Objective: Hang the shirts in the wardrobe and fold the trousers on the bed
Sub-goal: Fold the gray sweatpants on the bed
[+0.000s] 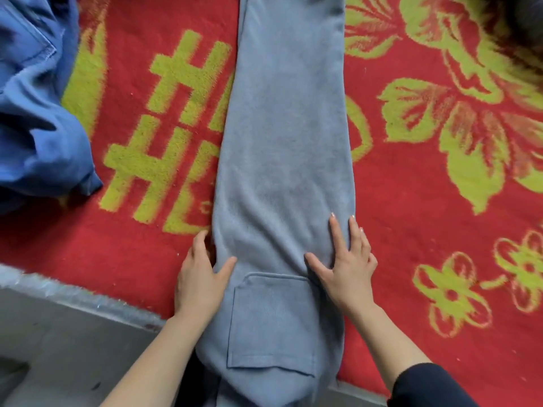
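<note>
Grey sweat trousers (282,148) lie lengthwise on the bed, folded leg on leg, with a patch pocket (270,321) facing up near the bed's front edge; the waist end hangs over that edge. My left hand (199,277) sits at the trousers' left edge, thumb on top of the cloth and fingers curled round and under the edge. My right hand (346,259) lies flat on the right side of the trousers with straight, spread fingers pressing the cloth.
A red blanket (411,201) with yellow-green flowers and characters covers the bed. A crumpled blue garment (38,113) lies at the left. Grey floor (58,348) shows at lower left, beyond the bed edge. A dark blurred shape fills the top right corner.
</note>
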A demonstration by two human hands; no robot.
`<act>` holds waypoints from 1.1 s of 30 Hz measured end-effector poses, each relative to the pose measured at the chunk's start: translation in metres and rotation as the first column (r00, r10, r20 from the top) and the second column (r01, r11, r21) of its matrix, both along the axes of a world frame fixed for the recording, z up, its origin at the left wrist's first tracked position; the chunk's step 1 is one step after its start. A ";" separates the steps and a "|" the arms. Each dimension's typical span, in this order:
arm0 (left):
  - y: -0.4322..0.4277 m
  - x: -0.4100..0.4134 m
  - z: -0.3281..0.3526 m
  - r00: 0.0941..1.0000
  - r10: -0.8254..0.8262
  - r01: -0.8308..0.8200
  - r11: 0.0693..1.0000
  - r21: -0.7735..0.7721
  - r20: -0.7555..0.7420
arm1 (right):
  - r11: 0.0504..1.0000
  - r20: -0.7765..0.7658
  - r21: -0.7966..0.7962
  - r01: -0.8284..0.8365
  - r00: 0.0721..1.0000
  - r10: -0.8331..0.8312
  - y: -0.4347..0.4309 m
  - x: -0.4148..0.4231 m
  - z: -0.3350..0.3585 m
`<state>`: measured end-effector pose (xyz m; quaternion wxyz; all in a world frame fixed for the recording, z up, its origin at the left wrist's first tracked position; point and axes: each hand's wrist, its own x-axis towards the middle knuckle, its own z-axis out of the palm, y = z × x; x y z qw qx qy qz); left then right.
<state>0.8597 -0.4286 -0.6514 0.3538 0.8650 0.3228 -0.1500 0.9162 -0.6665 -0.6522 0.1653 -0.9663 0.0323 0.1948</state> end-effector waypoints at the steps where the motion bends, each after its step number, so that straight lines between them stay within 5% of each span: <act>1: -0.004 -0.014 -0.001 1.000 0.018 -0.018 0.999 0.034 -0.002 | 0.999 -0.001 0.025 0.032 0.999 -0.032 -0.001 -0.014 -0.001; 7: -0.033 -0.073 0.003 0.971 0.237 -0.237 0.971 0.010 0.009 | 0.894 0.037 0.237 0.380 0.916 -0.399 -0.020 -0.101 -0.007; 13: -0.046 -0.132 0.005 0.978 0.164 -0.181 0.974 -0.137 -0.127 | 0.907 -0.247 0.314 0.280 0.947 -0.207 -0.036 -0.166 0.003; 18: -0.054 -0.179 0.018 0.987 0.058 -0.107 0.933 -0.345 -0.150 | 0.533 -0.594 0.628 0.568 0.792 -0.144 -0.051 -0.175 0.019; 22: -0.065 -0.201 0.038 0.989 0.057 -0.110 0.899 -0.423 -0.136 | 0.630 -0.488 0.600 0.493 0.850 -0.200 -0.067 -0.195 0.028; 25: -0.072 -0.219 0.054 0.951 0.152 -0.284 0.772 -0.569 -0.269 | 0.721 -0.505 0.522 0.456 0.846 -0.170 -0.081 -0.220 0.039; 30: -0.091 -0.254 0.073 0.808 -0.038 -0.371 0.743 -0.557 -0.588 | 0.792 -0.717 0.322 0.518 0.680 -0.153 -0.104 -0.258 0.055; 33: -0.094 -0.259 0.084 0.769 -0.066 -0.398 0.729 -0.557 -0.636 | 0.718 -0.788 0.307 0.625 0.589 -0.177 -0.113 -0.271 0.063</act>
